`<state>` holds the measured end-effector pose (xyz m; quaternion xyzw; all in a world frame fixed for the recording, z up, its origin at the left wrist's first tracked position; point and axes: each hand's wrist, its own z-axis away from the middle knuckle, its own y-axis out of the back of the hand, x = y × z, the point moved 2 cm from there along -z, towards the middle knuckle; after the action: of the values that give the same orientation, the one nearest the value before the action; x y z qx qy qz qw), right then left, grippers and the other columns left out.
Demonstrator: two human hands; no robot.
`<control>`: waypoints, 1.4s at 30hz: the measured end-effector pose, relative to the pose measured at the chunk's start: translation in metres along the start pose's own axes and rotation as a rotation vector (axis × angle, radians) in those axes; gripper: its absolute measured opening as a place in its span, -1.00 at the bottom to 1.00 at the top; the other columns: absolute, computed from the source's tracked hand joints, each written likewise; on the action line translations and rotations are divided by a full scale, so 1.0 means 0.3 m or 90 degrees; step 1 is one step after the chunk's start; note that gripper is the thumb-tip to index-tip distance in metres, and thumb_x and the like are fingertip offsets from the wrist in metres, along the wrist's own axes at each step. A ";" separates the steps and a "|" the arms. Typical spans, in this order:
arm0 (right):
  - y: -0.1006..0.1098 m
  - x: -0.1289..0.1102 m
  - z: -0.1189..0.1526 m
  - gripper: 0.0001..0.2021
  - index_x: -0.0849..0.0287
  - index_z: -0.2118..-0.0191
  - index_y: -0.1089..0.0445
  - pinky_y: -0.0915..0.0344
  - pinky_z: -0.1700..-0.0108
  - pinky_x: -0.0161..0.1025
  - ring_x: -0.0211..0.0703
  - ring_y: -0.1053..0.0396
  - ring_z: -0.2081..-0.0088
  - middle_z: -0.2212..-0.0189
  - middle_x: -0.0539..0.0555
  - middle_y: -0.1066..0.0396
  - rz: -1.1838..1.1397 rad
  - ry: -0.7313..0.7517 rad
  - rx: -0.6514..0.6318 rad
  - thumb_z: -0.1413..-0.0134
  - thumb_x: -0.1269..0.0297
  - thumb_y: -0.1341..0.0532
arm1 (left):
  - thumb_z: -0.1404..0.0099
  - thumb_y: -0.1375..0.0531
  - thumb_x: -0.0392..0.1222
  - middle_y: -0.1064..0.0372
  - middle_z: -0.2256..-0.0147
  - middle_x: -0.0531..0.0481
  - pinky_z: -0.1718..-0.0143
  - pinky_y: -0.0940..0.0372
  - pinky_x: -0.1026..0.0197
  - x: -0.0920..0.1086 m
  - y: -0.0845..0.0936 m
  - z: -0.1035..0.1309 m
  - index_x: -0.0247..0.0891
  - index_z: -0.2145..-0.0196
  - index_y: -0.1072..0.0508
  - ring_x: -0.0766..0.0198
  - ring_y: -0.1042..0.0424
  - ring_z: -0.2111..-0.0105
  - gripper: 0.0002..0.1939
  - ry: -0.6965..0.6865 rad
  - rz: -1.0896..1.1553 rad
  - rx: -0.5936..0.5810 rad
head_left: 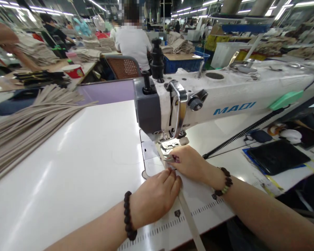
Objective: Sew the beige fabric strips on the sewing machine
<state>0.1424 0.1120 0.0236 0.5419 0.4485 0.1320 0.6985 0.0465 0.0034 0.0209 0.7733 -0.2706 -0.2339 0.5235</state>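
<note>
A narrow beige fabric strip (189,219) runs from the table's front edge up under the presser foot of a white sewing machine (235,90). My left hand (157,193) is closed over the strip just in front of the needle plate (151,158), its fingertips pinched together. Close beside the presser foot, my right hand (191,164) is closed around thread snips (169,159), whose pointed tip lies at the strip. Much of the snips is hidden inside my fingers. The two hands nearly touch.
A bundle of long beige strips (28,129) lies on the left of the white table (94,164). A black tablet-like slab (278,157) rests on the right, past a coiled black cord (243,132). A person in a white shirt (133,43) sits ahead.
</note>
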 end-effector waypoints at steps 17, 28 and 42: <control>0.002 -0.039 -0.032 -0.88 0.20 0.61 -0.23 0.01 0.49 -0.28 -0.26 -0.18 0.53 0.60 -0.03 -0.28 0.132 0.056 -0.025 0.15 0.43 -0.15 | -0.24 0.04 -0.45 -0.43 0.31 -0.31 0.30 -0.38 0.11 0.010 0.000 0.002 -0.55 0.22 -0.37 0.09 -0.43 0.30 -0.76 -0.001 -0.028 -0.021; 0.060 0.059 0.019 -0.85 0.20 0.64 -0.20 0.03 0.57 -0.36 -0.35 -0.06 0.62 0.72 -0.12 -0.08 -0.137 -0.049 0.006 0.14 0.39 -0.08 | -0.26 0.04 -0.47 -0.41 0.30 -0.28 0.34 -0.42 0.13 -0.005 0.010 -0.002 -0.52 0.24 -0.35 0.08 -0.42 0.29 -0.80 0.011 0.048 -0.079; 0.043 0.012 0.038 -0.90 0.19 0.35 -0.22 -0.09 0.39 -0.26 -0.16 -0.27 0.37 0.36 0.05 -0.32 0.144 0.068 -0.069 -0.12 0.32 -0.17 | -0.28 0.04 -0.46 -0.37 0.18 -0.35 0.16 -0.40 0.10 -0.008 0.006 0.026 -0.60 0.13 -0.32 0.00 -0.36 0.10 -0.75 0.034 0.062 -0.063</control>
<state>0.1571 0.1120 0.0333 0.5429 0.4133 0.2626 0.6823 0.0393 -0.0011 0.0201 0.7382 -0.2819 -0.2004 0.5791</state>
